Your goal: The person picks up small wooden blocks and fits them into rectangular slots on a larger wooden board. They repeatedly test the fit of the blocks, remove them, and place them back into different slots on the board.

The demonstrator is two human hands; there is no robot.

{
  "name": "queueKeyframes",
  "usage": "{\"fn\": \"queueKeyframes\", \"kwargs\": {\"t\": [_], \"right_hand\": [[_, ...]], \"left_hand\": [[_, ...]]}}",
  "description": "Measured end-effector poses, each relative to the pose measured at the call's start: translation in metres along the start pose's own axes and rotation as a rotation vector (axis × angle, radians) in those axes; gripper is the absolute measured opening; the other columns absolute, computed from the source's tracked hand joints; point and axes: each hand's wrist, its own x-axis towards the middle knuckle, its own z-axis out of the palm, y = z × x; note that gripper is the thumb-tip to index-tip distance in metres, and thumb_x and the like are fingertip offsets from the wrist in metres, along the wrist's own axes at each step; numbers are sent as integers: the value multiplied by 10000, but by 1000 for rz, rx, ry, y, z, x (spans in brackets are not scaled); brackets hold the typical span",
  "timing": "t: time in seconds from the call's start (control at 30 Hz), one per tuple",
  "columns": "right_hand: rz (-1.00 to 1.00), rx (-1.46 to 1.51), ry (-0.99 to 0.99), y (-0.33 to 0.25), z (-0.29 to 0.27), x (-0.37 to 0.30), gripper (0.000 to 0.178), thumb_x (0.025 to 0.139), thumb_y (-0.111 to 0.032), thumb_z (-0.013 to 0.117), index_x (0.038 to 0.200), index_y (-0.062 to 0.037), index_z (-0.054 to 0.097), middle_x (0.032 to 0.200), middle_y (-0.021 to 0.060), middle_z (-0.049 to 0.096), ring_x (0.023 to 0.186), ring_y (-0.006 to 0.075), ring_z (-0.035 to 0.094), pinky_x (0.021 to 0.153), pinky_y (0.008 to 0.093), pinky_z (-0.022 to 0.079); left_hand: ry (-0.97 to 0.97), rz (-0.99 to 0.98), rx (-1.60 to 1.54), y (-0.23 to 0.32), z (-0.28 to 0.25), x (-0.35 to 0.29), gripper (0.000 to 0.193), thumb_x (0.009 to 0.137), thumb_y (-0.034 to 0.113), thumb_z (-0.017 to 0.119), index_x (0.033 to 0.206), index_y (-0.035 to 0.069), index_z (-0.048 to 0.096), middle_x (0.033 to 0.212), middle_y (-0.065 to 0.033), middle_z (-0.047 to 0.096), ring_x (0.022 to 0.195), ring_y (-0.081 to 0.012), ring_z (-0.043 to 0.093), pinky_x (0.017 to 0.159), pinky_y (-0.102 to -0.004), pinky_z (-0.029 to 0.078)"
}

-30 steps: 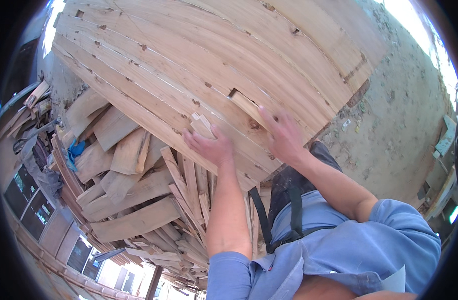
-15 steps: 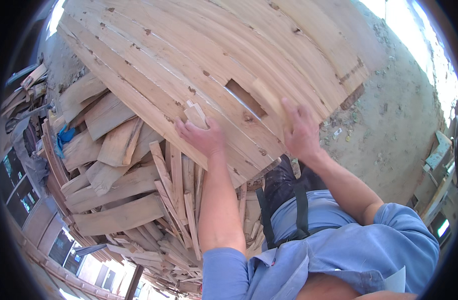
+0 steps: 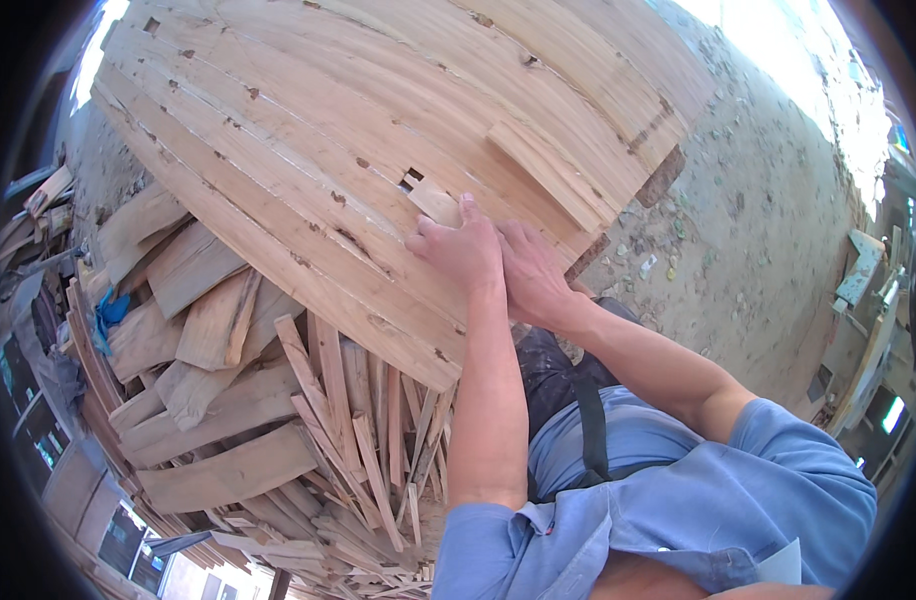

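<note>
A broad wooden panel of joined planks, marked by knots and pale seams, lies tilted before me. My left hand grips a short notched wooden block over a cut-out slot in the panel. Just a small dark part of the slot shows at the block's far end. Close against the left hand is my right hand, its fingers bent and pressed together. Whatever lies under those fingers is hidden. Beyond both hands, a loose flat wooden strip rests on the panel.
Stacked offcut boards and thin sticks are heaped left of and below the panel. Dusty ground with scattered debris stretches to the right. Scrap pieces line the far right side.
My left hand has carried the block rightward onto the slot, which now is mostly covered. The right hand has let go of the strip and come beside the left. The view has shifted.
</note>
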Motion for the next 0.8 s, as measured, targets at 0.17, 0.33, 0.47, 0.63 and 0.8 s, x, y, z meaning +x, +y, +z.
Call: {"fn": "queueKeyframes", "kwargs": {"t": [0.17, 0.33, 0.47, 0.63, 0.8], "right_hand": [[10, -84, 16, 8, 17, 9, 672, 775, -63, 704, 1393, 79, 483, 1197, 238, 554, 1161, 422, 527, 993, 475, 461], [15, -30, 43, -1, 17, 25, 658, 775, -27, 688, 1390, 81, 481, 1189, 248, 545, 1167, 425, 524, 992, 478, 465], [68, 22, 142, 9, 25, 8, 619, 781, -13, 684, 1373, 50, 513, 1190, 237, 548, 1160, 423, 529, 969, 475, 476], [133, 51, 221, 39, 6, -44, 542, 772, 13, 695, 1305, -17, 599, 1125, 180, 585, 1087, 388, 566, 911, 458, 498], [-29, 17, 334, 69, -7, -42, 421, 757, 74, 662, 1166, -23, 687, 1000, 139, 626, 966, 351, 610, 833, 431, 525]], "left_hand": [[-41, 166, 18, -27, -11, 14, 512, 902, 254, 760, 1173, -156, 615, 1061, -239, 624, 948, -320, 666, 830, -425, 553], [-222, 166, -88, -38, -31, 55, 373, 873, 211, 788, 1048, -104, 693, 785, -162, 731, 729, -294, 706, 703, -404, 533], [-308, 191, -96, -38, -27, 64, 301, 886, 160, 770, 1035, -89, 691, 808, -161, 737, 695, -242, 703, 639, -366, 560], [-420, 87, -272, -9, -43, 51, 197, 953, 58, 696, 1050, -114, 680, 894, -144, 726, 733, -184, 708, 579, -325, 648], [-422, 35, -278, -8, -33, 49, 202, 955, 42, 684, 1080, -113, 652, 929, -143, 712, 744, -200, 714, 591, -351, 674]]}}
